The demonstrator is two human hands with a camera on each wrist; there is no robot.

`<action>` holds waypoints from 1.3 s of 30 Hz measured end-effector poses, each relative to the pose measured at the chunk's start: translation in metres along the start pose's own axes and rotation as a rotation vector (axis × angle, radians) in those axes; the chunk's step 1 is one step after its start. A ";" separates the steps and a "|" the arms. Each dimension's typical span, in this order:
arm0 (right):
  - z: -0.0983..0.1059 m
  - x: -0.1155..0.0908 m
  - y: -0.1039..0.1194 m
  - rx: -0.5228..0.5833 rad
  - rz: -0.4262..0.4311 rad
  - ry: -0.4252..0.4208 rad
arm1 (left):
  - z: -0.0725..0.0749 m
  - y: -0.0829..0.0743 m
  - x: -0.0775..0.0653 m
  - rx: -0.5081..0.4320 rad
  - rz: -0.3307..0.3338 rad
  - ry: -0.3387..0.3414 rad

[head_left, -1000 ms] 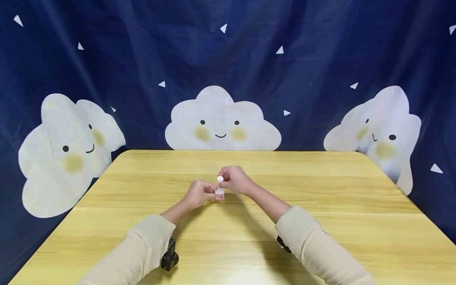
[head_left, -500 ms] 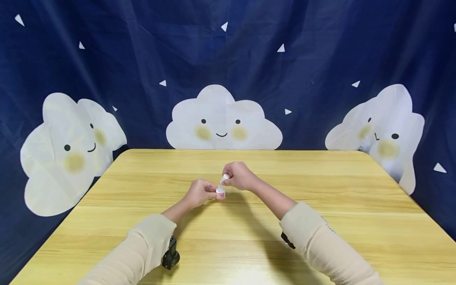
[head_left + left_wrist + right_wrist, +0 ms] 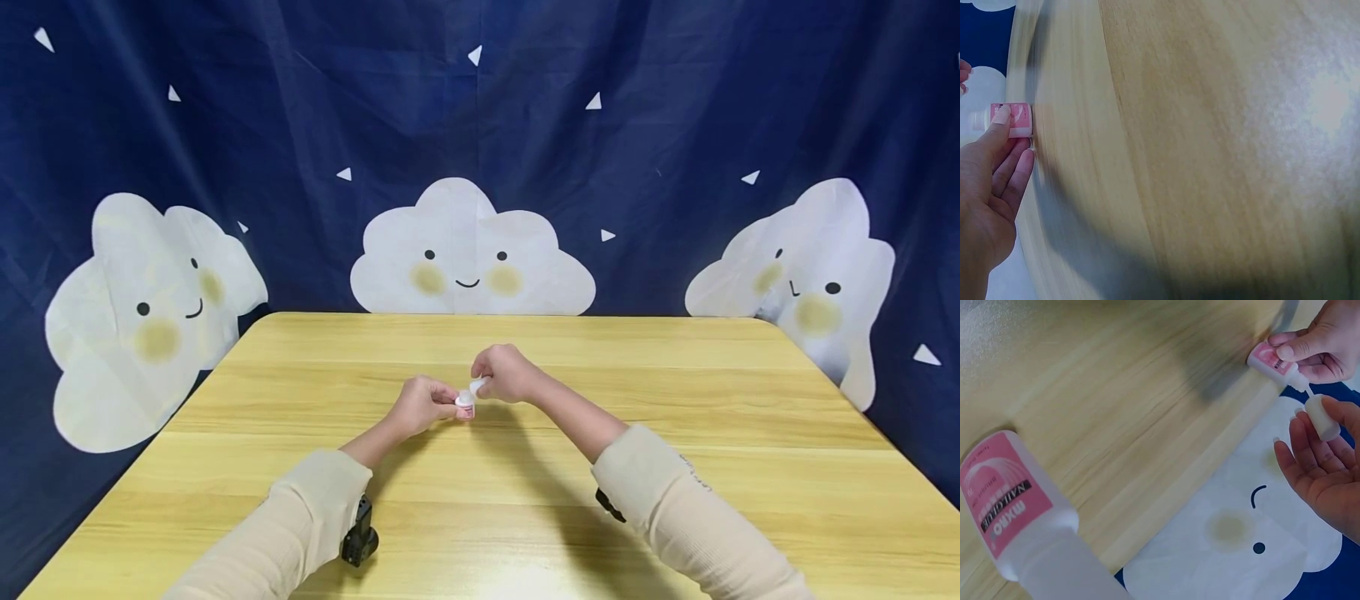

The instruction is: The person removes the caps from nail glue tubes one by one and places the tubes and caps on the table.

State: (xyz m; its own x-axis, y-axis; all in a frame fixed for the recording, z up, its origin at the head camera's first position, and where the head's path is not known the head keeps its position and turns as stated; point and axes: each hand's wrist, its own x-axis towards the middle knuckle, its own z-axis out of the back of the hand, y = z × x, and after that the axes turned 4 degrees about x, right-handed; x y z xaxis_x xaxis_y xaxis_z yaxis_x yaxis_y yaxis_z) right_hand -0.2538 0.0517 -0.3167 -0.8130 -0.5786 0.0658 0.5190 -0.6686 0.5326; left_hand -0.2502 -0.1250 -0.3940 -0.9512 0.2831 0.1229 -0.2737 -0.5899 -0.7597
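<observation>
A small nail glue bottle (image 3: pixel 1272 362) with a pink label stands on the table, its neck uncapped. My left hand (image 3: pixel 416 408) pinches its body between thumb and fingers from the left, and in the left wrist view the thumb (image 3: pixel 1002 116) lies across the label. My right hand (image 3: pixel 506 373) pinches the white brush cap (image 3: pixel 1320 419) just right of the neck. A thin pale stem (image 3: pixel 1309 392) reaches from the tilted cap to the bottle's mouth. In the head view, the fingers partly hide the cap.
In the right wrist view a second, capped nail glue bottle (image 3: pixel 1013 494) looms close to the camera; the head view does not show it. The wooden table (image 3: pixel 375 350) ends at a dark blue curtain (image 3: pixel 300 125) with cloud prints. Black wrist cameras (image 3: pixel 360 537) hang below the sleeves.
My right hand has shifted right with the brush cap. The cap has gone from upright above the bottle to tilted and lower beside its mouth. My left hand keeps its hold on the bottle.
</observation>
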 end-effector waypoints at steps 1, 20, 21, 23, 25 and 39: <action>0.001 0.000 0.000 -0.013 -0.003 0.012 | 0.000 0.000 0.000 0.004 0.003 -0.001; 0.010 -0.011 -0.007 -0.002 0.040 0.014 | 0.001 -0.002 0.001 0.003 -0.032 0.004; 0.010 -0.013 -0.007 0.000 0.044 0.009 | 0.001 -0.002 0.001 0.003 -0.038 0.005; 0.011 -0.016 -0.006 0.005 0.045 -0.002 | 0.001 -0.002 0.001 -0.001 -0.040 0.005; 0.010 -0.018 -0.008 0.021 0.046 -0.013 | 0.001 -0.003 0.000 -0.010 -0.046 0.007; -0.011 -0.025 -0.022 0.125 0.004 -0.164 | 0.000 -0.003 -0.002 0.033 -0.025 -0.003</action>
State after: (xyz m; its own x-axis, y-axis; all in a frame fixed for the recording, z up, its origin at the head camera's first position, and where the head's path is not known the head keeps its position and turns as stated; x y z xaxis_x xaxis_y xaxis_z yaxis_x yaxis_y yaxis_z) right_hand -0.2419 0.0756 -0.3392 -0.8484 -0.4903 0.1995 0.4937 -0.5971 0.6323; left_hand -0.2473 -0.1239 -0.3923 -0.9443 0.2960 0.1440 -0.3024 -0.6070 -0.7350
